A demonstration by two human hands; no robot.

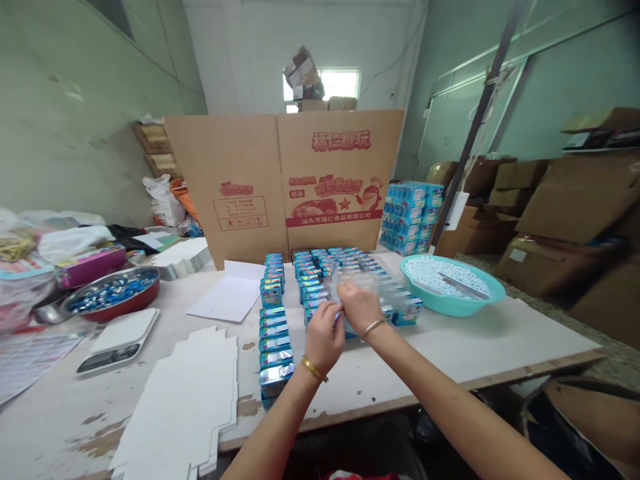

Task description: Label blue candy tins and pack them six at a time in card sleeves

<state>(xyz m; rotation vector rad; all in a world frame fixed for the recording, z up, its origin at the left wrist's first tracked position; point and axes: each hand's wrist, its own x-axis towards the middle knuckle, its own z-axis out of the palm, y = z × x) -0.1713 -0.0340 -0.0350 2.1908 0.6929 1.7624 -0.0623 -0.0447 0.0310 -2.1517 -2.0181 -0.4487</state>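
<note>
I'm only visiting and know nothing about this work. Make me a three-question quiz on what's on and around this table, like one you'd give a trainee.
1. Multiple choice: what are the left hand and right hand holding?
A) a sheet of paper
B) a clear plastic bag
C) a metal spoon

2. True or false: in this view, the digital scale is to the right of the teal basin.

3. Fill in the blank: the gold-coloured bangle is on the person's ____ wrist.

Key:
1. B
2. False; it is on the left side of the table.
3. left
</note>
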